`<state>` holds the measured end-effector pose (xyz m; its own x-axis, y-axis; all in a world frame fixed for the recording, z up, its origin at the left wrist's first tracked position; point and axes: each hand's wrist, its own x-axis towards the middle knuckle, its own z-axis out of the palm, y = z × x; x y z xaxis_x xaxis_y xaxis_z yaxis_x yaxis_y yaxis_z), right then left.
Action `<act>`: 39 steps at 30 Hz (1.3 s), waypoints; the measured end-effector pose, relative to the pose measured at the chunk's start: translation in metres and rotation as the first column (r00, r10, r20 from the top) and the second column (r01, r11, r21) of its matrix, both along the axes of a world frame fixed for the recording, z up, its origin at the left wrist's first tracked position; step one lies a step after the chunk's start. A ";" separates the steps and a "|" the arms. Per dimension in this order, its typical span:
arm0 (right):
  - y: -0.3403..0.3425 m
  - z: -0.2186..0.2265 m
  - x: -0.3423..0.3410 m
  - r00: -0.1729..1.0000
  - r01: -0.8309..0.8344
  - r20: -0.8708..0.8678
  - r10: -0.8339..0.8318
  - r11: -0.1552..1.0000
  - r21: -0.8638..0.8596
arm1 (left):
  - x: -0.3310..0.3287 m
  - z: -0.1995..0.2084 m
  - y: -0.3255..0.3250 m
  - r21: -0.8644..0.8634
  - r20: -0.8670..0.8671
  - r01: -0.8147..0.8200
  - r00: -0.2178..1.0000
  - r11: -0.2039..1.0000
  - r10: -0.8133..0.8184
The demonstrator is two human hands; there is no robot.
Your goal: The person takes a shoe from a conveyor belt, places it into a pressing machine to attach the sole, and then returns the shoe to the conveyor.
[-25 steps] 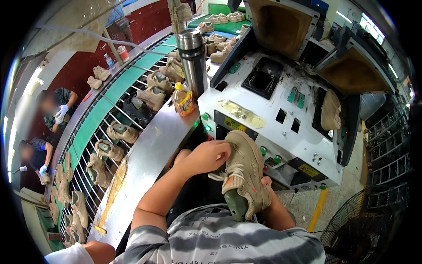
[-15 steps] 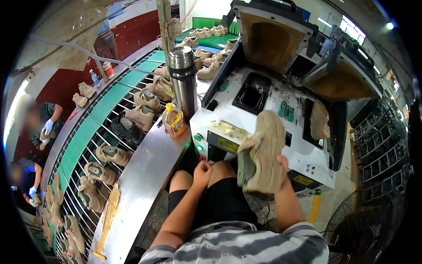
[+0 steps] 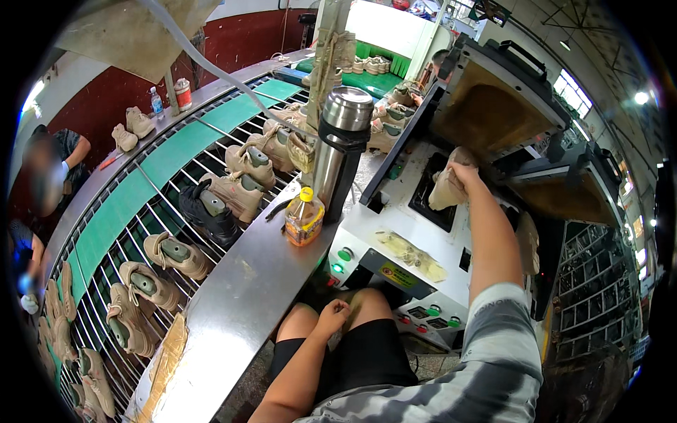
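Note:
My right hand is closed around a beige sneaker, holding it by its upper part over the black-rimmed well of a white machine. Whether the shoe touches the well's bottom is hidden. My left hand lies curled at my knee, with nothing visible in its fingers. Above the machine two padded lids stand raised, a left one and a right one. Partly behind my right forearm, another beige shoe sits on the machine's right side.
Left of me, a metal ledge borders a roller conveyor carrying several shoes. A steel thermos and a yellow-capped bottle stand on the ledge. Black racks fill the right side. Two people work beyond the conveyor.
My right hand has carried the sneaker forward from in front of the machine to its left well, and the shoe has turned. The view has shifted. My left hand stays at my knee.

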<state>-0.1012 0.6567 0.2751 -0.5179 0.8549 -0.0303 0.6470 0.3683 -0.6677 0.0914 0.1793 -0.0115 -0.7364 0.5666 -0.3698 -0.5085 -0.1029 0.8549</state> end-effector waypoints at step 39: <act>0.111 0.030 0.346 0.969 0.243 0.020 -0.248 0.960 0.143 | 0.020 0.047 -0.008 -0.103 -0.034 -0.130 0.991 0.986 0.127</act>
<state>0.2451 0.7674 0.3051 -0.2925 0.9527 0.0818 0.7525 0.2822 -0.5950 0.1116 0.1718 0.0351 -0.8110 0.4260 -0.4009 -0.4734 -0.0752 0.8776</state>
